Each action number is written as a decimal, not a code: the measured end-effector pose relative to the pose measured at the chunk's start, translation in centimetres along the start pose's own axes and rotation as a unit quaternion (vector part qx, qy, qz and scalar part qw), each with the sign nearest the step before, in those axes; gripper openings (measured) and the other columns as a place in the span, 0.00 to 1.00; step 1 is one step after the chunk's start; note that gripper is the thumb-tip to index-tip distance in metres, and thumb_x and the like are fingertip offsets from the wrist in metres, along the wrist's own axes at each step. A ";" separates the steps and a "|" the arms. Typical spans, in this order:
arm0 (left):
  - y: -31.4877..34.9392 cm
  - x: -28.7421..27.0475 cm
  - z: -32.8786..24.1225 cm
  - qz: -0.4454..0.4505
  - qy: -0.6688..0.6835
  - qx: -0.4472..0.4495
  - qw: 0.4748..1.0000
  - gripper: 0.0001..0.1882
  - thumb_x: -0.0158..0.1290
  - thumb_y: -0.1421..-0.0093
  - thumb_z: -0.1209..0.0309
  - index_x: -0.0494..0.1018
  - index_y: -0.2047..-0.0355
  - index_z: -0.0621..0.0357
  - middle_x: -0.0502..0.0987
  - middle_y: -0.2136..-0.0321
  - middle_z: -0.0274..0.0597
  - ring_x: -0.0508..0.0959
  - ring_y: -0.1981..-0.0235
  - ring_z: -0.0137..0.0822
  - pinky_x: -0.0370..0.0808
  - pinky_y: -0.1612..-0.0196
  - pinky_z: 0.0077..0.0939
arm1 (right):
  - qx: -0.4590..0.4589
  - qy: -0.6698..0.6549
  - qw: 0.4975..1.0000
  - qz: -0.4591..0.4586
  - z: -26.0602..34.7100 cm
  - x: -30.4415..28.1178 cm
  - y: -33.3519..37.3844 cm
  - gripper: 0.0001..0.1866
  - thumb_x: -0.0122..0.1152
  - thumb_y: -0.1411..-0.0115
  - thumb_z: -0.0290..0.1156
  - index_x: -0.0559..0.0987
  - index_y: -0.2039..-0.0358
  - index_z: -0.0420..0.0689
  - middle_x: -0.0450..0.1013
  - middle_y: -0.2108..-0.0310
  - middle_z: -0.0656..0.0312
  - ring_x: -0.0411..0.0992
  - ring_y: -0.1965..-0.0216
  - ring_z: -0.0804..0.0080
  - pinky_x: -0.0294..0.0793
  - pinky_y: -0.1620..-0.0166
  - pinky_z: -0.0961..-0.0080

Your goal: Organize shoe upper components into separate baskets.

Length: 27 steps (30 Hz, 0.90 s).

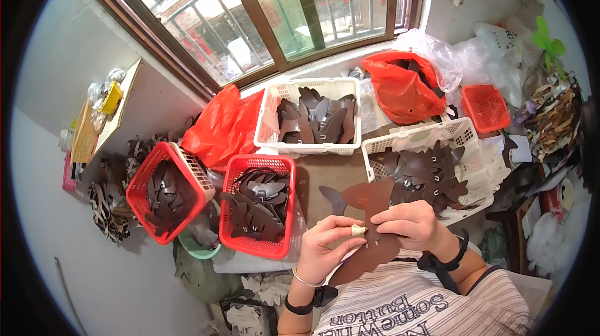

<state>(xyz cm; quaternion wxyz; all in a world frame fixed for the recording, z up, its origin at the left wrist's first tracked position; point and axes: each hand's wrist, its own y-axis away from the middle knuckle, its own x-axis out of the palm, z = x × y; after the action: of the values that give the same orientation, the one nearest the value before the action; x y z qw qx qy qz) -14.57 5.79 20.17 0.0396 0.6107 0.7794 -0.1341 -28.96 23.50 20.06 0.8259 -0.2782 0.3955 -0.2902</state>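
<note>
A flat brown cut-out piece, seemingly leather or a similar sheet, with curved outlines and small slits, is held up in front of my chest. My left hand is closed on its left edge, fingers and thumb meeting near the slits. A pale wrap shows at the tip of one left finger. My right hand pinches the same piece on its right side, thumb beneath and fingers on top. Behind the piece, a dark grey cut-out lies on the brown tabletop.
Dark cut-outs fill a white basket at the back, another white basket at right, and two red baskets at left. Red plastic bags stand near the window. A small red basket sits far right.
</note>
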 end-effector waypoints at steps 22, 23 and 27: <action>3.1 1.7 -2.3 -0.068 -0.080 -0.001 0.994 0.13 0.71 0.59 0.77 0.78 0.74 0.62 0.78 0.71 0.39 0.75 0.69 0.34 0.71 0.64 0.25 | -0.075 0.137 0.987 0.030 2.7 0.7 0.9 0.09 0.64 0.57 0.26 0.80 0.71 0.41 0.77 0.64 0.59 0.76 0.73 0.72 0.75 0.75 0.80; 3.3 1.7 -2.2 -0.070 -0.078 -0.004 0.995 0.13 0.70 0.58 0.78 0.78 0.73 0.62 0.78 0.71 0.39 0.75 0.68 0.35 0.71 0.64 0.25 | -0.075 0.136 0.987 0.031 2.6 0.8 1.0 0.09 0.64 0.57 0.26 0.80 0.71 0.41 0.77 0.64 0.59 0.76 0.73 0.72 0.75 0.75 0.80; 3.7 2.0 -2.5 -0.082 -0.110 0.022 0.990 0.12 0.69 0.57 0.79 0.77 0.74 0.63 0.78 0.71 0.40 0.75 0.69 0.35 0.71 0.64 0.26 | -0.037 0.077 0.996 0.013 2.1 1.7 1.8 0.09 0.64 0.57 0.24 0.80 0.71 0.41 0.77 0.65 0.59 0.77 0.73 0.71 0.75 0.75 0.78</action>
<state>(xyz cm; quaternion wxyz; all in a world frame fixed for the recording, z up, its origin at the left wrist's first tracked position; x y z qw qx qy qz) -11.25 9.11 21.51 0.1003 0.5270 0.8146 -0.2207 -25.92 24.02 19.07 0.7855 -0.2803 0.4722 -0.2853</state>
